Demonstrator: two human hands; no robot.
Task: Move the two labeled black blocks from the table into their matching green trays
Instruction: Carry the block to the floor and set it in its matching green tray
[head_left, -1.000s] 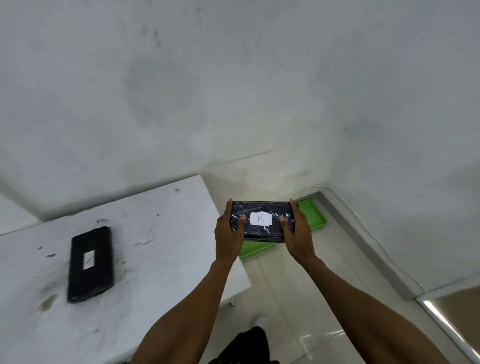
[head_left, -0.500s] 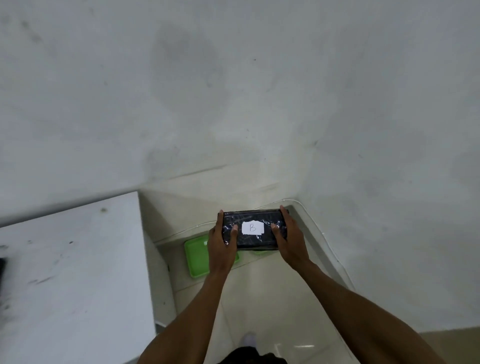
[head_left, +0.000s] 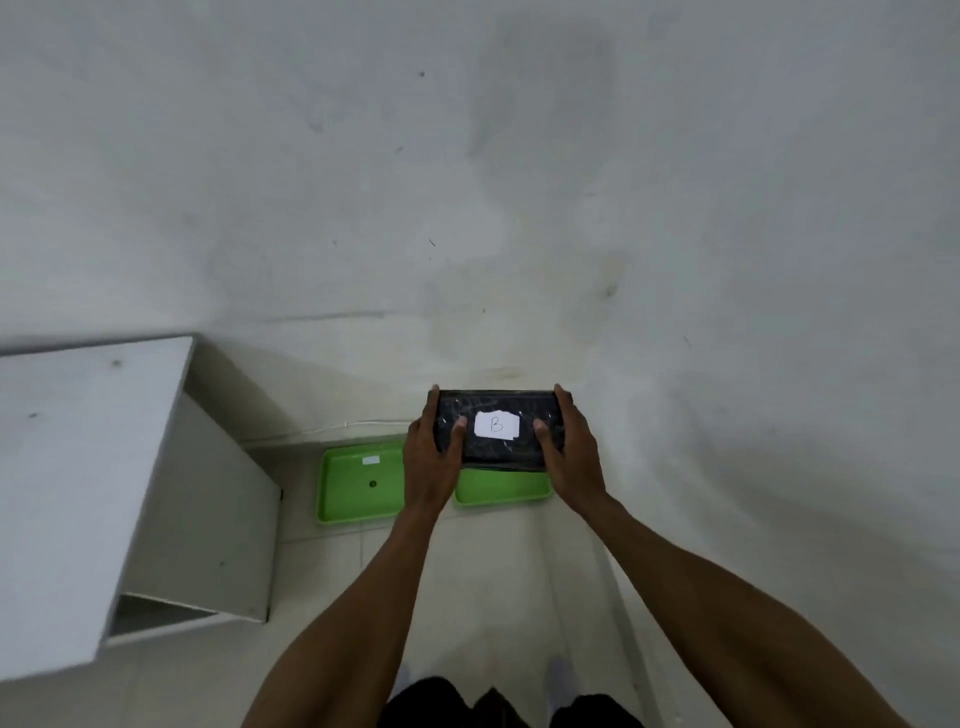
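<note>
Head view: since the earlier frames the view has turned away from the white surface (head_left: 78, 493), which now occupies only the 9 o'clock edge, and the second black block is out of frame. Both green trays are now exposed on the floor; previously only one showed.

The black block (head_left: 498, 431) is held level in the air at frame centre, long axis running 9 to 3 o'clock. It is wrapped in glossy clear film. A white paper label (head_left: 496, 425) on its top face carries a handwritten "B".

The left hand (head_left: 428, 462) grips the 9 o'clock end of the block, thumb on the top face, fingers (head_left: 432, 402) curled over the far edge. The right hand (head_left: 569, 457) grips the 3 o'clock end in the same manner. Both hands are closed firmly on the block.

The left green tray (head_left: 358, 486) lies on the floor at 9 o'clock of the block. It carries a small white label (head_left: 370, 460), not legible, and a dark spot at its centre. The right green tray (head_left: 501, 488) lies directly beneath the block, partly hidden by it; any label is not visible. The trays sit just beside each other, with the left forearm crossing the gap.

A thin white cable (head_left: 332, 428) runs along the wall base at 12 o'clock of the left tray.
</note>
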